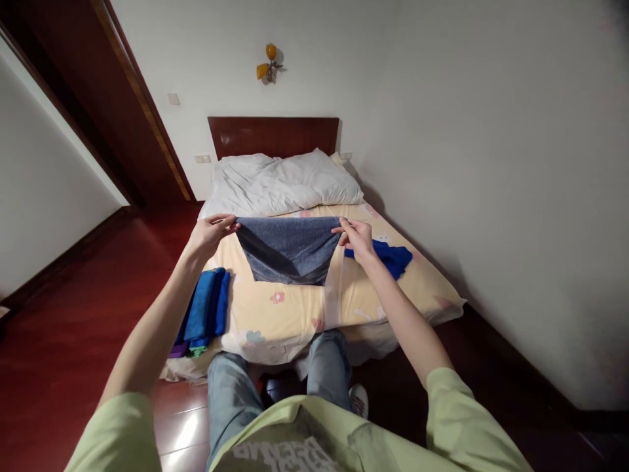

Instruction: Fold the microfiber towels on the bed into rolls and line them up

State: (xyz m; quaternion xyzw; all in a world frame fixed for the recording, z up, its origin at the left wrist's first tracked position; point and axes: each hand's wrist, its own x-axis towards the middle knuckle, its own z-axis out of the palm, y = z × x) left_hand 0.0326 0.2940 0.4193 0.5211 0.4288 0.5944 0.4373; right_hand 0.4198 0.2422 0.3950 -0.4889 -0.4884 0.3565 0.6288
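Note:
A grey-blue cloth (287, 249) is stretched out in the air over the bed, its top edge nearly straight and its lower part sagging. My left hand (215, 233) pinches its upper left corner. The upper right corner is pinched in my right hand (354, 237). Behind my right hand and forearm, a crumpled bright blue cloth (390, 257) lies on the bed. Several folded cloths in blue, with purple and green edges showing below, form a pile (207, 308) at the bed's near left corner.
The bed has a yellow patterned sheet (289, 321), a rumpled white quilt or pillow (289, 180) at its far end and a dark wooden headboard (275, 136). A wall (491, 164) runs along the right side. My legs stand at the bed's near edge.

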